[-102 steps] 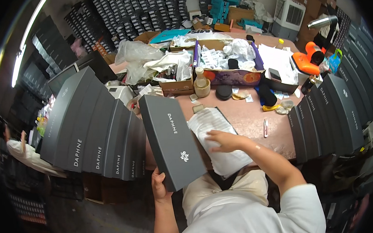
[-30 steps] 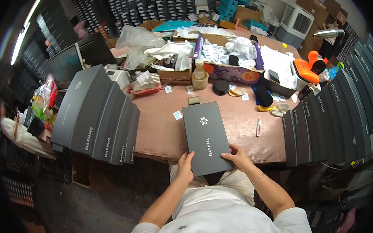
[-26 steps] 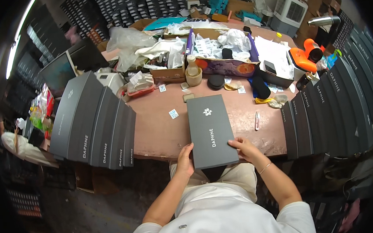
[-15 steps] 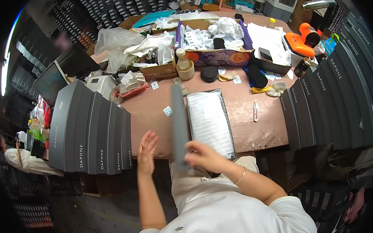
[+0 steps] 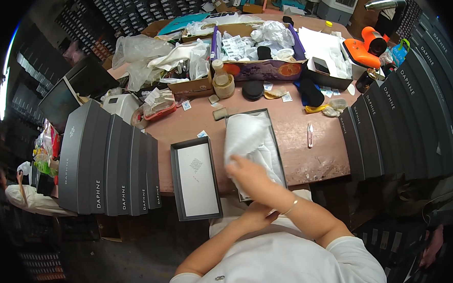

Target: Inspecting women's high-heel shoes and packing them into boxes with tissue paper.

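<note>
An open dark grey shoebox (image 5: pixel 281 164) lies lengthwise before me, lined with white wrapping paper (image 5: pixel 244 133). My right hand (image 5: pixel 249 177) reaches over its near left part; the fingers look closed on the paper's left edge, though motion blurs them. A loose sheet stands partly raised and creased under that hand. My left hand (image 5: pixel 258 216) is at the box's near end, below my right wrist, its fingers mostly hidden. Left of the box rests the grey lid (image 5: pixel 216 190), inside up, with a pale lining and a small printed pattern, overhanging the table's front edge.
Dark grey shoeboxes stand in rows at left (image 5: pixel 92 164) and right (image 5: pixel 390 133). Red-handled thread snips (image 5: pixel 310 135) lie right of the box. Behind are a glue bottle (image 5: pixel 222 80), a purple carton (image 5: pixel 264 70) of crumpled paper, a phone (image 5: pixel 320 64) and an orange device (image 5: pixel 361 53).
The lid has come down from upright in my right hand to lying at left, released. My right hand has moved onto the paper, disturbing it; my left hand has shifted right to the box's near end.
</note>
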### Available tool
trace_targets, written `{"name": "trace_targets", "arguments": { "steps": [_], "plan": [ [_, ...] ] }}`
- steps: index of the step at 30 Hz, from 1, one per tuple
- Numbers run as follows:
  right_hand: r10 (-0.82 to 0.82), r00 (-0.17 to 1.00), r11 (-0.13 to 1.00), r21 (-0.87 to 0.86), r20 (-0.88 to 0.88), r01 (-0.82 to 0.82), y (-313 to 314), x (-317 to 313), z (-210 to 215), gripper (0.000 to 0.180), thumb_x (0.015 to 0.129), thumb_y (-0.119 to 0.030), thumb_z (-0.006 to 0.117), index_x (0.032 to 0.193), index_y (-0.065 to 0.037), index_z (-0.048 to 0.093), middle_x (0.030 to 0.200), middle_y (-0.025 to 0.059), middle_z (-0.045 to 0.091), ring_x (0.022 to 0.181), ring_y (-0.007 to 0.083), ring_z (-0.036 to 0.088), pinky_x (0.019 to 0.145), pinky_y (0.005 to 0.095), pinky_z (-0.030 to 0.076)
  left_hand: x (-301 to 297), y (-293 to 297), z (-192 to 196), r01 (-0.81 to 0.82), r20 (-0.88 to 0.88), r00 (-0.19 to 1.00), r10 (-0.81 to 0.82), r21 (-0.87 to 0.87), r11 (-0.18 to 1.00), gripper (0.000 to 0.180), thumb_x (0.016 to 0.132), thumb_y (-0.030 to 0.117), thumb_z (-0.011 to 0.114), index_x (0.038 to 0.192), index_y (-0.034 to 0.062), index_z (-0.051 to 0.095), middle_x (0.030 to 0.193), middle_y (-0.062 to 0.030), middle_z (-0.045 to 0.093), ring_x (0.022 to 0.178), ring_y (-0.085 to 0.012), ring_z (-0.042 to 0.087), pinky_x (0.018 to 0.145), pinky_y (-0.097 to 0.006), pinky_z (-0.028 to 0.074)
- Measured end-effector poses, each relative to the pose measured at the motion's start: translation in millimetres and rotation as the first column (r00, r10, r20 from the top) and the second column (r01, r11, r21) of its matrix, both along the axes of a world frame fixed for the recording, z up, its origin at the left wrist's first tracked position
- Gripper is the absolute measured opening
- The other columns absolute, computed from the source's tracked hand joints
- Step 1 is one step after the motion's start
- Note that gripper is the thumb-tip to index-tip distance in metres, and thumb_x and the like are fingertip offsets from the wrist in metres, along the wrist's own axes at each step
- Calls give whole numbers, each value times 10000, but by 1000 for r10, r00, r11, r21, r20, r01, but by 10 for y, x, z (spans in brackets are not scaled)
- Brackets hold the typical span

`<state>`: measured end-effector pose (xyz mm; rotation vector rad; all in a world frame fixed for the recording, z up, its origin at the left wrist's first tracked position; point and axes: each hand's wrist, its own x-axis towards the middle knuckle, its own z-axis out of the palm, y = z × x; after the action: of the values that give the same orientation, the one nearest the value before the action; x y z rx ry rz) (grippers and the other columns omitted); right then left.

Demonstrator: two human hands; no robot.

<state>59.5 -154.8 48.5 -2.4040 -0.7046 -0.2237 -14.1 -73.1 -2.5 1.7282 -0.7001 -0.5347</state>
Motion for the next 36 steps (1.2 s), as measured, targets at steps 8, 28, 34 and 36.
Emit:
{"name": "trace_targets", "arguments": {
  "steps": [8, 28, 34, 36],
  "plan": [
    [108, 994, 992, 59, 31, -110, -313, 267, 258, 625, 689, -133, 759, 1259, -83, 509, 1364, 212, 448, 1269, 402, 430, 1070, 505, 325, 732, 552, -267, -815, -564, 578, 591, -365, 449, 543, 930, 183, 597, 1384, -3, 364, 1365, -173, 446, 1281, -239, 427, 1072, -349, 333],
    [79, 880, 983, -108, -468, -146, -527, 193, -160, 667, 775, -236, 701, 1281, 82, 407, 1149, 310, 556, 1063, 429, 563, 881, 437, 485, 602, 570, -163, -900, -942, 311, -130, -335, 278, 452, 956, 429, 449, 1255, 99, 529, 1088, -109, 578, 914, -235, 580, 741, -359, 516],
    [-269, 906, 961, -159, -327, 228, -199, 236, -959, 266, 796, -198, 618, 896, 33, 532, 800, 235, 646, 743, 422, 632, 666, 489, 508, 745, 523, -169, -923, -938, 334, 97, -304, 236, 324, 933, 117, 573, 1249, 87, 505, 990, -91, 565, 766, -155, 523, 632, -291, 479],
    [-223, 913, 973, -137, -341, 186, -224, 327, -855, 232, 804, -182, 604, 884, 24, 532, 784, 239, 642, 740, 417, 635, 667, 482, 513, 835, 518, -131, -931, -910, 348, 225, -306, 200, 320, 933, 99, 567, 1246, 77, 504, 967, -87, 568, 743, -147, 528, 615, -285, 479]
  ]
}}
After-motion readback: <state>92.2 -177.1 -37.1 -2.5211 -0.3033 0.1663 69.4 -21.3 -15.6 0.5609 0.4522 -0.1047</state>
